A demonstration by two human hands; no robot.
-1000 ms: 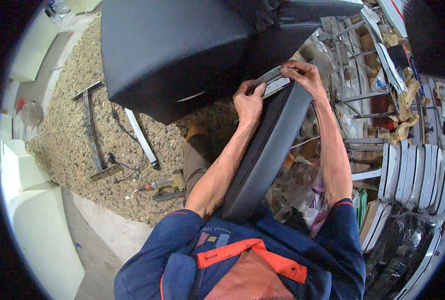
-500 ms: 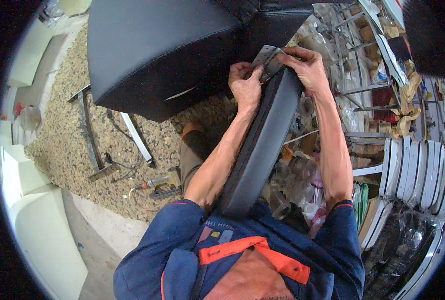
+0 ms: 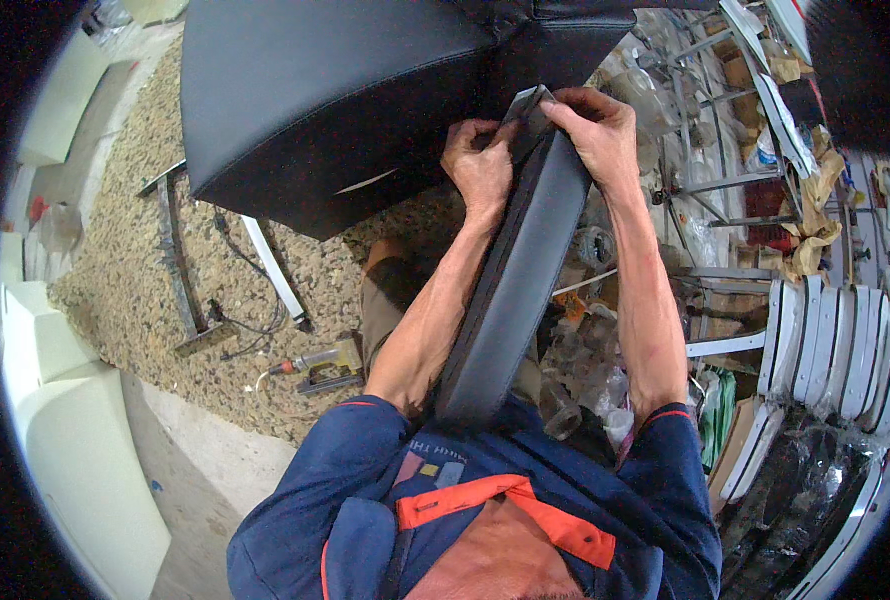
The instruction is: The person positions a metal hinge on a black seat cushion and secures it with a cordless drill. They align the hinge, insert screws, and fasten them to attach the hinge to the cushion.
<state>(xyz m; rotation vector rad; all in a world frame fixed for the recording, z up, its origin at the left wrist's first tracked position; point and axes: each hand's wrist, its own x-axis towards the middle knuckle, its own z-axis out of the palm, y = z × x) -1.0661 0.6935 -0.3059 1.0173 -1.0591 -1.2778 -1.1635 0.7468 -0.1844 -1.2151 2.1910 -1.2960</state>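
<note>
Left hand (image 3: 478, 170) and right hand (image 3: 603, 135), fingers pinching opposite sides of metal plate (image 3: 528, 101) at far end of long black upholstered pad (image 3: 525, 275); near end meets navy shirt (image 3: 505, 440). Loosened pinch could skew plate; shifting torso could tip pad.
</note>
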